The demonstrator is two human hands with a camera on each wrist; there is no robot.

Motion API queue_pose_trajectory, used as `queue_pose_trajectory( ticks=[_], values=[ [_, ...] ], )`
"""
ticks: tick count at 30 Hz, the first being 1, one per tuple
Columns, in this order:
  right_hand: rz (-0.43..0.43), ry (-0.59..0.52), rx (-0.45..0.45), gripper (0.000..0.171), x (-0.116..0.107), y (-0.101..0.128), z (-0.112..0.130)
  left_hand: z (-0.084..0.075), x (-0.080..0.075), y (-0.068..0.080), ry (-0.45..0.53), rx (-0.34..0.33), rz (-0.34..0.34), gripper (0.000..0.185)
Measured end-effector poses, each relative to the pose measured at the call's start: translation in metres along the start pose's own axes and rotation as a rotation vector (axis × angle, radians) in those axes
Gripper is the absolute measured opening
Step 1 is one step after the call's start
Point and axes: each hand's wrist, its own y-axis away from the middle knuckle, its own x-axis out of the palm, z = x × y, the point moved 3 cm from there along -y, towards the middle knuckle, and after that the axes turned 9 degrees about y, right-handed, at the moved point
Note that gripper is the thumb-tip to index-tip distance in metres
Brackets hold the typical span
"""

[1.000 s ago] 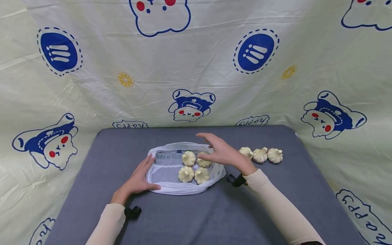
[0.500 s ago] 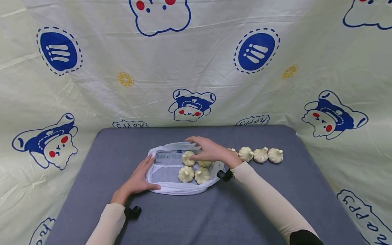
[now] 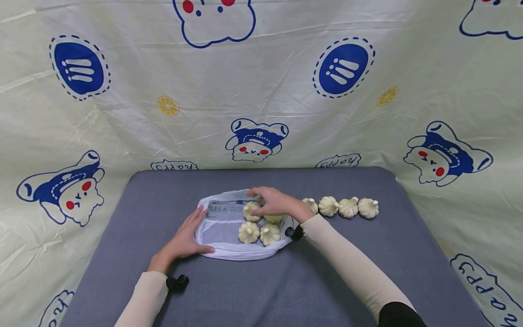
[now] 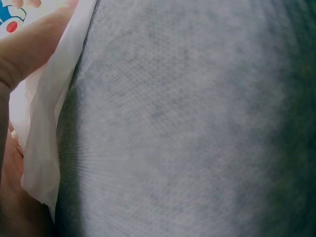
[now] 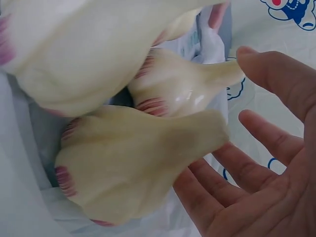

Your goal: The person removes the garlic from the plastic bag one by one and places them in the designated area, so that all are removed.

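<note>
My left hand (image 3: pixel 185 237) rests against the left end of a white plastic bag (image 3: pixel 245 252), its fingers straight along the side and its thumb along the near rim. In the left wrist view the thumb (image 4: pixel 34 42) lies against the white plastic. Inside the bag's wide mouth sit several garlic bulbs (image 3: pixel 248 232), two by two. My right hand (image 3: pixel 273 202) reaches over the back pair, partly hiding the bulb at back right. Its thumb tip is right at the stem of the back left garlic bulb (image 5: pixel 182 84), with the other fingers spread beyond.
Several more garlic bulbs (image 3: pixel 348 207) stand in a row to the right of the bag, the leftmost partly hidden by the right wrist. All lie on a grey cloth-covered table (image 3: pixel 261 290). A printed curtain (image 3: pixel 282 127) hangs behind the table's back edge.
My right hand has moved left and slightly lower, from above the back right bulb to the back left one. The left hand, bag and bulbs have stayed in place.
</note>
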Motion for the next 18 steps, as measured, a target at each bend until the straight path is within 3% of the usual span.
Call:
queue_pose_trajectory(
  ticks=[18],
  values=[
    [0.015,-0.002,0.024,0.052,0.0065,-0.0058,-0.0033,0.0003,0.0008,-0.0005,-0.001,-0.007,0.002,0.12]
  ],
)
